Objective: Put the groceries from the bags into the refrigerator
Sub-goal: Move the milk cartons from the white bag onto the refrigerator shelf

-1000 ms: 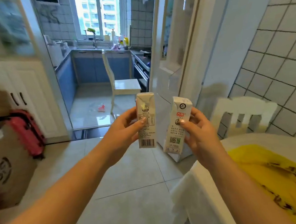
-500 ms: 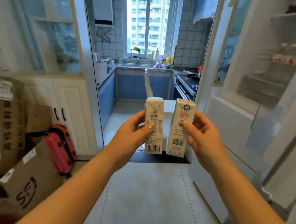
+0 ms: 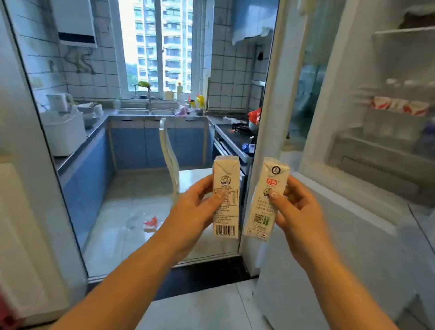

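Bright daylight floods in through the kitchen window (image 3: pixel 158 41), which is overexposed to white glare. The floor below it shows pale reflections. Right of the window, the refrigerator interior (image 3: pixel 397 110) is smeared with motion blur. Straight lines bow outward toward the edges from wide-angle distortion.

I am seeing a barcode and a printed table on the left carton (image 3: pixel 226 196), which my left hand (image 3: pixel 192 217) is holding; its small print is showing too blurred to read. The right carton (image 3: pixel 266 200), in my right hand (image 3: pixel 299 216), is showing a red logo, a green QR code and round black emblem, none legible.
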The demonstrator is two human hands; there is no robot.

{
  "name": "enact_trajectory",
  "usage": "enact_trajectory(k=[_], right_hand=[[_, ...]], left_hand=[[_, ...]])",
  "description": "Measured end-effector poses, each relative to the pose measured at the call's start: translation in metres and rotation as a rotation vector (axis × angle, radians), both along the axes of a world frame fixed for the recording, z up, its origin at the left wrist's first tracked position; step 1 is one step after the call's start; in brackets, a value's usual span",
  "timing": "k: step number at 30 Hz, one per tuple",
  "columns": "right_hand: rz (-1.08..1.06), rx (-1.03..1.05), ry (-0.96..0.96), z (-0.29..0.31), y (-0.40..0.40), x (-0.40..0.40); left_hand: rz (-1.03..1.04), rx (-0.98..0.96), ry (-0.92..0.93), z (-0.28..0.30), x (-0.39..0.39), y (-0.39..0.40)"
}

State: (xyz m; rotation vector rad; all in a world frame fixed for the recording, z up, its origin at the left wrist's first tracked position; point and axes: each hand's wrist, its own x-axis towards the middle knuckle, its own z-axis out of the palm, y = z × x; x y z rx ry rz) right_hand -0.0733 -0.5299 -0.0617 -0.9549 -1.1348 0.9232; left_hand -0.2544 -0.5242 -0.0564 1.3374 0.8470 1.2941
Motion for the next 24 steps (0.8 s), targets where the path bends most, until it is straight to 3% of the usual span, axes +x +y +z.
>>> enact_trajectory(k=[5, 10, 18, 24], right_hand=[[-0.176, 0.022, -0.013, 0.008, 0.096, 0.026], [-0.389, 0.028, -0.069, 0.026, 0.162, 0.067], [-0.709, 0.051, 0.009, 0.030, 0.228, 0.162], [-0.804, 0.098, 0.072, 0.037, 0.292, 0.258]], left_hand=[[-0.198, 0.010, 0.006, 0.006, 0.026, 0.135], [-0.395, 0.088, 0.139, 0.022, 0.073, 0.250], [-0.640, 0.125, 0.134, 0.025, 0.204, 0.356], [-0.663, 0.155, 0.108, 0.033, 0.322, 0.421]])
